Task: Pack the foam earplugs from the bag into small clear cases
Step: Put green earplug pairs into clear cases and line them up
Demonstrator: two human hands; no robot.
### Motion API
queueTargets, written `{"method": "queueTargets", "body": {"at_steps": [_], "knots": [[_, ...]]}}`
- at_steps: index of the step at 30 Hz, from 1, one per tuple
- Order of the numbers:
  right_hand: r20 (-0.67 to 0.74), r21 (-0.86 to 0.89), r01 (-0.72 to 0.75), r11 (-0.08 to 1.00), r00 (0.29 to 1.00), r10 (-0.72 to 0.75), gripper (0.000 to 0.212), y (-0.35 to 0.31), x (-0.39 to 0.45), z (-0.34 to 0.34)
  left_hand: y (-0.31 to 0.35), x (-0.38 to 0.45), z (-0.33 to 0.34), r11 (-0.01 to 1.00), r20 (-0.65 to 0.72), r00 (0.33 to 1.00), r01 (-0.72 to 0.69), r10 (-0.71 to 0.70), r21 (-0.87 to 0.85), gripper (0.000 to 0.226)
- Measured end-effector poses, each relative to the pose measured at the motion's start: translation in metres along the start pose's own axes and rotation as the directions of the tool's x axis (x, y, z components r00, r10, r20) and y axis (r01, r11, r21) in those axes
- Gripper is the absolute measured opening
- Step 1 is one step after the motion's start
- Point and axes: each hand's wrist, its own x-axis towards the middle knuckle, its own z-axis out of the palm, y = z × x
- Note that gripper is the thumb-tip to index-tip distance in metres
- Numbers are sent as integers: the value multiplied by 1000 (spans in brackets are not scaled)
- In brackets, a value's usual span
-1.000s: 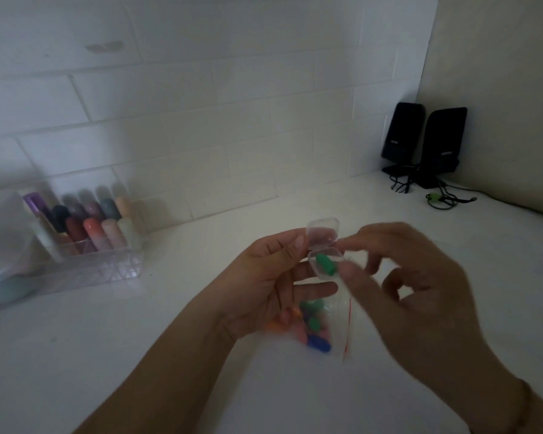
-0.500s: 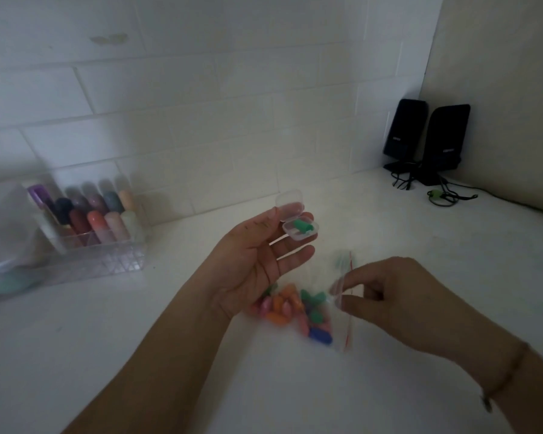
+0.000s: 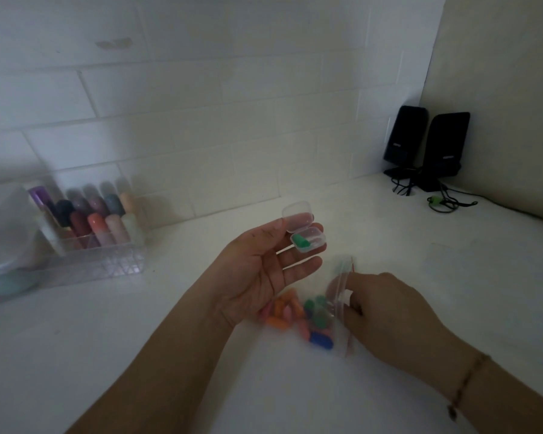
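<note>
Earplugs (image 3: pixel 298 314) in orange, pink, green and blue lie heaped inside a clear bag (image 3: pixel 337 311) with a red strip along its mouth, and the bag rests on the white counter (image 3: pixel 170 324) between the two hands. The left hand (image 3: pixel 261 274) is held palm up above the counter, its fingers (image 3: pixel 304 266) nearly straight, and a small clear case (image 3: pixel 306 238) sits on the fingertips with the thumb against its near edge. The case's hinged lid stands open, tipped up toward the tiled wall (image 3: pixel 232 104), and one green earplug (image 3: pixel 301 240) lies in the bottom half. The right hand (image 3: pixel 386 311) is lower and to the right, knuckles up, with its fingers curled at the open mouth of the bag; the fingertips are hidden by the plastic and blurred, so whether they pinch the plastic or an earplug inside cannot be told. A thin bracelet (image 3: pixel 466 383) circles the right wrist. At the far left of the counter, against the wall, a clear organiser (image 3: pixel 91 261) holds rows of upright tubes with caps (image 3: pixel 98 220) in purple, dark blue, red, pink and pale shades, and a blurred clear container (image 3: pixel 3 233) stands just beside it. In the far right corner two black speakers (image 3: pixel 427 142) stand side by side, with tangled cables (image 3: pixel 445 202) on the counter in front of them.
</note>
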Motion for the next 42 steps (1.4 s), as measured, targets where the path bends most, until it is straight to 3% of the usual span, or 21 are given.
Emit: {"method": "queueTargets", "body": {"at_steps": [2,6,8,11,14,17,20,30,33,36,39,42], "knots": [[42,64,0,998,999,-3,10,5,-2,-15,0,0,0,1000,-3,1000,3,-3,10,41],[248,191,-84,978,968,35,14,11,-8,-55,0,-1,-1,1000,10,1000,15,-15,13,40],[285,294,-150,944,956,63,10,12,-7,-68,-1,-2,0,1000,32,999,23,-24,19,40],[160,618,-165,768,984,83,7,8,-2,-70,-2,-3,1,998,73,996,54,-55,23,37],[-90,788,-21,615,985,150,7,-2,-1,-64,-2,-4,1,995,125,987,99,-102,32,36],[-283,698,68,712,941,187,9,-9,-3,-53,-2,-7,2,989,146,979,135,-143,64,35],[-329,596,71,800,930,163,12,-12,-5,-47,-2,-9,4,983,158,973,149,-165,110,36],[-269,558,137,818,963,22,5,-9,-4,-40,-4,-8,1,978,188,964,169,-190,120,37],[-197,591,110,799,980,10,17,-6,-2,-40,-2,-10,4,976,157,967,183,-200,118,38],[-186,648,87,756,981,47,24,-6,-2,-43,-1,-11,7,973,130,966,213,-223,88,34],[-170,669,26,742,978,119,26,-6,-1,-43,-1,-6,5,972,135,963,233,-232,7,47],[-133,723,-24,690,976,173,24,-7,-1,-42,-2,-7,4,960,50,973,212,-224,181,36]]}}
